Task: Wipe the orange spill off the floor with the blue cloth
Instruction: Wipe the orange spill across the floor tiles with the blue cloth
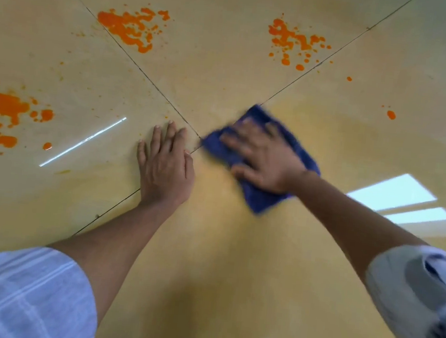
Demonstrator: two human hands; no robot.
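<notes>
A folded blue cloth (pixel 257 197) lies flat on the beige tiled floor near where four tiles meet. My right hand (pixel 264 159) presses down on it with fingers spread; hand and cloth are blurred. My left hand (pixel 164 162) rests flat on the floor just left of the cloth, fingers apart, holding nothing. Orange spill patches lie beyond: one at the far left (pixel 5 107), one at the upper left (pixel 126 26), one at the upper right (pixel 290 41). A lone orange drop (pixel 391 114) sits to the right.
Dark grout lines (pixel 134 61) cross the floor and meet between my hands. The floor near me has a faint yellow-orange smear (pixel 235 252). Bright window reflections (pixel 395 198) show at right and a thin light streak (pixel 81 141) at left.
</notes>
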